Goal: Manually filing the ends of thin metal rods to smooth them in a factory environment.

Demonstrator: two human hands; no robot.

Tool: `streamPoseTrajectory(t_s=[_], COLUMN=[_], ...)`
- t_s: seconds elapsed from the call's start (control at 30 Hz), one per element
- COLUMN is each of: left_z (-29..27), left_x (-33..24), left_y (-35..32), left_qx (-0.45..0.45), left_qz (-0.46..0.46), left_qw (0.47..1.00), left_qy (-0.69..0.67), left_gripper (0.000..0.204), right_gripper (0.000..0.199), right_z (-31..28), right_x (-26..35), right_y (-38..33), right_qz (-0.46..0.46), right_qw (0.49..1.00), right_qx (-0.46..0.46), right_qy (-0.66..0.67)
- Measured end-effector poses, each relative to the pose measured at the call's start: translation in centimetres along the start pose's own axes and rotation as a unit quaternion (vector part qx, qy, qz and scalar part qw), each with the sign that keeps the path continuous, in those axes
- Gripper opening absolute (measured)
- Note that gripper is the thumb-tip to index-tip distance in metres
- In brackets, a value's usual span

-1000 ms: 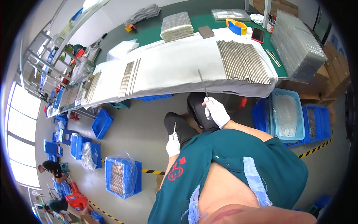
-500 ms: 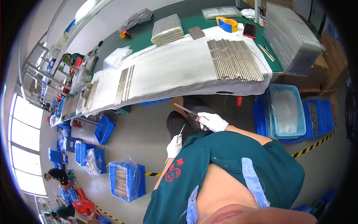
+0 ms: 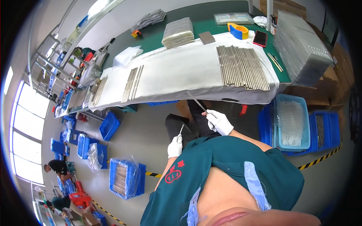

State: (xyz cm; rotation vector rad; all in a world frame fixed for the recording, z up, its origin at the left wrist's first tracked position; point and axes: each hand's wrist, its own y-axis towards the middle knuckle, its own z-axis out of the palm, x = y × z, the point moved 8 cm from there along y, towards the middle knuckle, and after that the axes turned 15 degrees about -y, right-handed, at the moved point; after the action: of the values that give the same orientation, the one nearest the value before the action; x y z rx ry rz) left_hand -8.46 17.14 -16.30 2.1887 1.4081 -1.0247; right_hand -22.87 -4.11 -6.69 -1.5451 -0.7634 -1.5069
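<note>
My left hand (image 3: 175, 147), in a white glove, is closed around a thin silvery metal rod (image 3: 181, 129) that sticks up above its fingers. To its right, my gloved right hand (image 3: 220, 122) grips one end of a slim, flat grey bar (image 3: 196, 101). The bar slants up and leftward, its far tip overlapping the table's front edge in the view. Both hands are over my lap, apart from each other. Many similar metal rods (image 3: 243, 68) lie side by side on the white cloth (image 3: 177, 71), with a smaller group of rods (image 3: 132, 83) further left.
On the green table (image 3: 201, 19) are stacked clear plastic trays (image 3: 178, 33), a yellow-and-blue tape dispenser (image 3: 238, 31), a phone (image 3: 260, 38) and a grey block (image 3: 206, 37). Blue bins (image 3: 325, 130) stand at right, a rod-filled crate (image 3: 127, 179) at left. Two people work far left.
My right hand and the grey bar have risen slightly, and the bar now points more steeply up. The left hand keeps its rod. The whole view has shifted a little.
</note>
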Motion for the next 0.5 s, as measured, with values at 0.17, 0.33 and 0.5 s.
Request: streamPoseTrajectory(t_s=[0.17, 0.33, 0.5], left_z=[-1.1, -1.4, -1.9], left_x=[0.2, -1.7, -2.9], left_y=[0.0, -1.0, -0.1], left_qx=[0.024, -0.032, 0.080], left_qz=[-0.029, 0.042, -0.113], left_qw=[0.996, 0.990, 0.929], left_qy=[-0.076, -0.130, -0.342], left_gripper=[0.034, 0.032, 0.040], right_gripper=[0.023, 0.022, 0.022], right_z=[0.6, 0.7, 1.0], right_x=[0.8, 0.4, -0.4], right_y=[0.7, 0.6, 1.4], right_qz=[-0.003, 0.012, 0.071], right_qw=[1.000, 0.999, 0.997], right_qx=[0.019, 0.032, 0.038], right_qy=[0.023, 0.031, 0.017])
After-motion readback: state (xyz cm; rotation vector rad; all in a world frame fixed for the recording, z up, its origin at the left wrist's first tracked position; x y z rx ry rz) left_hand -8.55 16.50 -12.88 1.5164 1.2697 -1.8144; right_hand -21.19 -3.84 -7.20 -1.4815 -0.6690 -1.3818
